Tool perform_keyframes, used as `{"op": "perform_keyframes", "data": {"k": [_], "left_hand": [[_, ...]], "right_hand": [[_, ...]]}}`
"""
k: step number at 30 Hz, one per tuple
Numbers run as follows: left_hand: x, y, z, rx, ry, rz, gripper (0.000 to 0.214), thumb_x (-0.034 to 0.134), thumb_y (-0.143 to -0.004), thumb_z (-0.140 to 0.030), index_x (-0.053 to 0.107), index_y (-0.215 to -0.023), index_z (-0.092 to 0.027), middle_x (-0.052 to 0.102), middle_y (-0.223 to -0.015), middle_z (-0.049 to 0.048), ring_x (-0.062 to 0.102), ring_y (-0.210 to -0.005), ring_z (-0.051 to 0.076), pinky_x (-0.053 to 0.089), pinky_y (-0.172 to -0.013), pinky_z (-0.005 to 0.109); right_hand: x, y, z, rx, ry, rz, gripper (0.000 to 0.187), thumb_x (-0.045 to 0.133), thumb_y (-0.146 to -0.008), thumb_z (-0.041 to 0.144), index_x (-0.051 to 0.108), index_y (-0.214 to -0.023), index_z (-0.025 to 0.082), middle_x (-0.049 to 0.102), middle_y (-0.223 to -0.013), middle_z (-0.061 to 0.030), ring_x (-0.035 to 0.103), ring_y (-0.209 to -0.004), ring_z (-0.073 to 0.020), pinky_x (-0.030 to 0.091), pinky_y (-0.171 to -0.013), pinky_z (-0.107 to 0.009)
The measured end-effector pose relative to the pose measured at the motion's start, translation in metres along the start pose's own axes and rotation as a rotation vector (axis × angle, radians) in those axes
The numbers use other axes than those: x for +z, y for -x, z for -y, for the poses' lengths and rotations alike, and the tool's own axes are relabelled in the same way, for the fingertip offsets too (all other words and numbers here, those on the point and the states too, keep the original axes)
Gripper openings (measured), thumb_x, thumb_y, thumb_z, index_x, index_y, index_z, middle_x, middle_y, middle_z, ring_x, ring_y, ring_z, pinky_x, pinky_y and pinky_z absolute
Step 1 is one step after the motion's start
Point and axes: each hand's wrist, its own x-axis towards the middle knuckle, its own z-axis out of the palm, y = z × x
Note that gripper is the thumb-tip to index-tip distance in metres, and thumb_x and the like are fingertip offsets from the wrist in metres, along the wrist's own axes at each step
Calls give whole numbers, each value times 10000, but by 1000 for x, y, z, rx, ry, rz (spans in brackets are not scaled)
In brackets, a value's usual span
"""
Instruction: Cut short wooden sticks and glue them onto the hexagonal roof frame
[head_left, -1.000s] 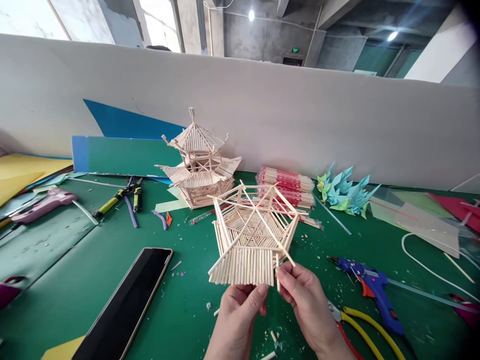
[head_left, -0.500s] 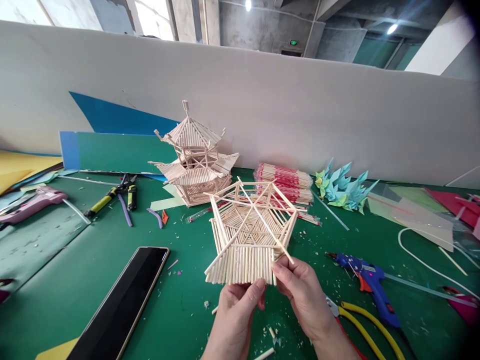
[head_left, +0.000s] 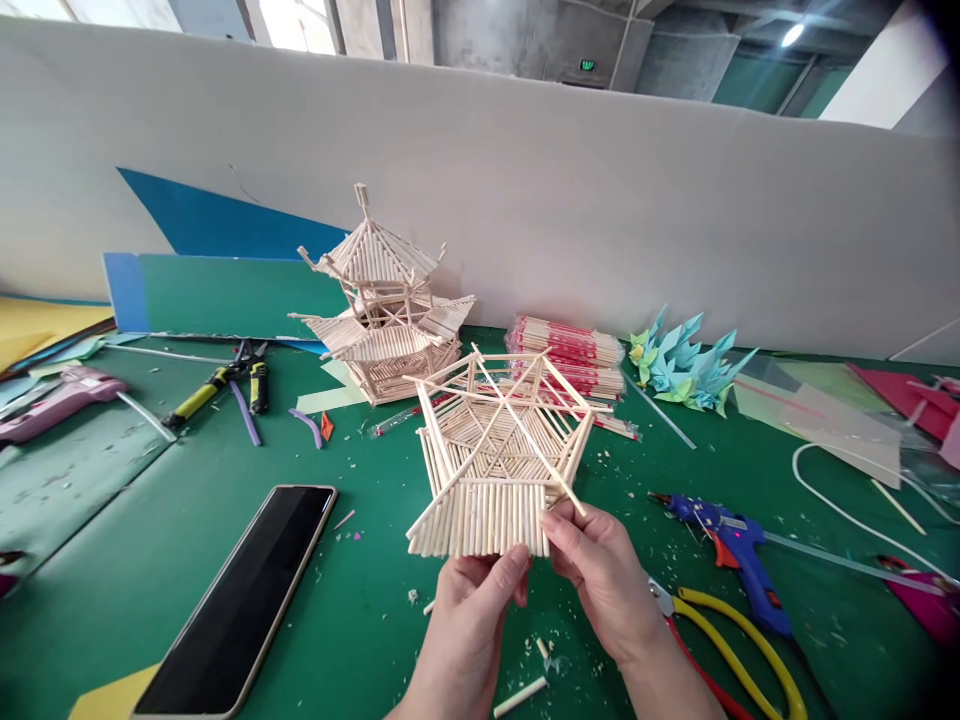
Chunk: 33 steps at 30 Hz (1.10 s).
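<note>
Holding: my left hand (head_left: 480, 600) grips the near edge of the frame (head_left: 472, 520); my right hand (head_left: 600, 570) pinches its near-right stick (head_left: 545, 500).
Frame: centre, nearer than the pagoda (head_left: 386, 345).
Blue glue gun (head_left: 739, 545): right, on the tabletop (head_left: 360, 610).

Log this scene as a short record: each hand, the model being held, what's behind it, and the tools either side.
Left hand: pinching the front roof edge
Right hand: at that edge's right end
Model: partly slatted stick pagoda
Behind: taller stick pagoda, packaged stick bundles
Tools right: blue glue gun, pliers
Tools left: pink glue gun
Phone: black-screened smartphone, left
</note>
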Motion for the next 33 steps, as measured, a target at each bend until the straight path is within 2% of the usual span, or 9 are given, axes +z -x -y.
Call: {"op": "perform_keyframes", "data": {"k": [7,15,20,23,27,29,30,31,33], "left_hand": [[0,0,2,0,20,-6,205,702,-651,-232,662,-476,-134,545,-528,-5,428,-521,106,361,-541,221],[-1,4,3,-17,-12,5,174,732,-612,-289,678,-579,-128,584,-584,13,453,-533,110,367,-533,224],[-4,8,15,-130,-81,163,216,690,-671,-316,635,-605,-118,598,-599,23,460,-495,91,354,-517,222],[-6,11,26,-234,-62,223,224,687,-681,-316,618,-601,-118,589,-525,17,457,-474,83,340,-501,210],[-9,14,41,-336,21,269,223,716,-647,-311,593,-575,-139,543,-409,-12,427,-393,73,303,-429,198],[-10,17,45,-352,54,272,208,722,-639,-305,599,-586,-146,561,-421,-3,453,-399,86,317,-427,206],[-11,19,47,-365,60,268,204,728,-631,-305,606,-592,-146,576,-437,5,469,-412,94,327,-429,211],[-11,20,47,-375,58,262,204,733,-622,-305,613,-589,-144,588,-453,13,480,-424,100,334,-434,215],[-13,24,48,-392,28,247,206,738,-613,-311,631,-583,-137,605,-476,24,487,-440,100,344,-447,216]], "right_hand": [[1,0,0,-10,-2,-15,325,654,-686,410,463,-565,176,303,-470,94,220,-456,-67,164,-443,-233],[-3,8,-2,-29,-3,2,281,658,-697,386,527,-587,162,350,-485,80,254,-448,-62,206,-424,-213],[-11,30,-14,-17,-8,73,241,613,-743,376,561,-611,182,480,-518,44,437,-470,-99,367,-472,-234],[-16,42,-23,-96,103,43,212,602,-765,338,577,-616,190,489,-555,37,466,-526,-112,394,-518,-238],[-33,52,-25,-180,381,23,209,554,-794,357,622,-685,192,524,-662,1,482,-601,-136,404,-543,-242],[-55,54,-21,-169,563,-111,239,503,-807,413,620,-791,205,565,-696,-13,509,-593,-148,417,-523,-245],[-71,55,-18,-167,673,-248,267,489,-799,446,605,-846,210,570,-676,-13,514,-574,-155,419,-504,-247],[-89,55,-15,-201,813,-462,306,472,-785,485,596,-849,212,589,-701,-25,544,-612,-173,444,-547,-261],[-131,54,-9,-187,916,-667,340,494,-741,498,565,-869,192,591,-787,-76,554,-705,-226,449,-644,-335]]}}
